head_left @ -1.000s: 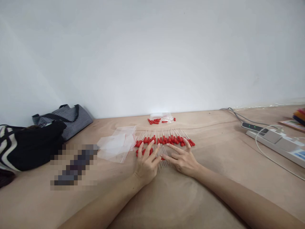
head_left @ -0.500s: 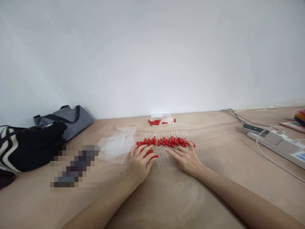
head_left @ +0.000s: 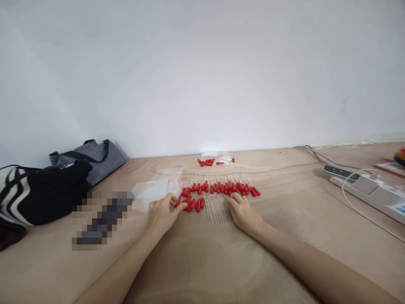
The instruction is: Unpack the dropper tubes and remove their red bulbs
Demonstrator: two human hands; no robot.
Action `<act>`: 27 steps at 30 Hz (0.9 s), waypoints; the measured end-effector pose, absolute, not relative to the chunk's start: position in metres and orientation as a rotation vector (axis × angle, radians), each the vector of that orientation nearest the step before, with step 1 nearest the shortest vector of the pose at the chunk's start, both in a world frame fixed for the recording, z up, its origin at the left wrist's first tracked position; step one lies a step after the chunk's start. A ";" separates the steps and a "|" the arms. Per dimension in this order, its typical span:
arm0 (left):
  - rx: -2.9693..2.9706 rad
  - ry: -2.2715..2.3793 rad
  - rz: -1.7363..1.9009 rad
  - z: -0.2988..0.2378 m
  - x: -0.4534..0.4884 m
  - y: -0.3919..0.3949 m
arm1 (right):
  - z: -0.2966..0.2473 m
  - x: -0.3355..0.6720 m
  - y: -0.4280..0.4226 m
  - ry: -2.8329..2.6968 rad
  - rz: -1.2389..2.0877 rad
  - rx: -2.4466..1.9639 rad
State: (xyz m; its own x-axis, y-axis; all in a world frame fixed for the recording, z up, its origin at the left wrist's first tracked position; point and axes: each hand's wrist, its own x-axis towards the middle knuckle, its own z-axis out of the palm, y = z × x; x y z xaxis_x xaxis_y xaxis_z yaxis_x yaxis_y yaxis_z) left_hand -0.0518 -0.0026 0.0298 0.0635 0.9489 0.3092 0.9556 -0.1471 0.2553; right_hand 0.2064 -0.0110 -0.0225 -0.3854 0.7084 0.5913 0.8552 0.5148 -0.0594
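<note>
My left hand (head_left: 162, 213) is at the left end of a short row of loose red rubber dropper bulbs (head_left: 191, 205), its thumb and forefinger closed around one bulb. Right of that row lies a batch of clear glass dropper tubes (head_left: 215, 211), side by side. My right hand (head_left: 245, 213) rests at their right edge with curled fingers, the fingertips pinching the end of a tube, partly hidden. Behind both hands stretches a row of droppers with red bulbs (head_left: 229, 187) fitted on tubes that point toward the wall.
Clear zip bags (head_left: 155, 190) lie left of the droppers. More red bulbs (head_left: 207, 162) and a small bag (head_left: 215, 155) are near the wall. A striped bag (head_left: 101, 162) and a black bag (head_left: 60, 194) stand at left, a power strip (head_left: 370, 194) with cables at right.
My left hand has drawn back to the left, uncovering the loose bulbs, and closed on one. The fingers of my right hand have curled in from a spread pose over the tubes.
</note>
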 end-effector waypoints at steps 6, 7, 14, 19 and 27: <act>-2.338 -2.132 -0.703 0.031 -0.049 -0.003 | -0.021 0.202 -0.013 -2.155 -0.149 -1.161; -2.333 -2.129 -0.696 0.031 -0.050 -0.003 | -0.021 0.202 -0.014 -2.155 -0.128 -1.152; -2.216 -1.975 -0.615 0.035 -0.049 0.013 | -0.016 0.203 -0.019 -2.248 -0.051 -1.145; -2.197 -1.980 -0.479 0.040 -0.037 0.033 | -0.011 0.204 -0.022 -2.214 -0.104 -1.199; -2.090 -1.915 -0.593 0.040 -0.041 0.031 | -0.013 0.208 -0.021 -2.067 -0.251 -1.153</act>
State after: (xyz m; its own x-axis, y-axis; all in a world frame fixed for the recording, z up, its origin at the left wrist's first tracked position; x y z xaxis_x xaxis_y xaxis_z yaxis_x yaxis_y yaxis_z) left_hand -0.0410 0.0306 0.0402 0.0559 0.8902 0.4520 0.9899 -0.1085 0.0914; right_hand 0.2084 -0.0209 -0.0133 -0.3193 0.6525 0.6872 0.7981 0.5762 -0.1763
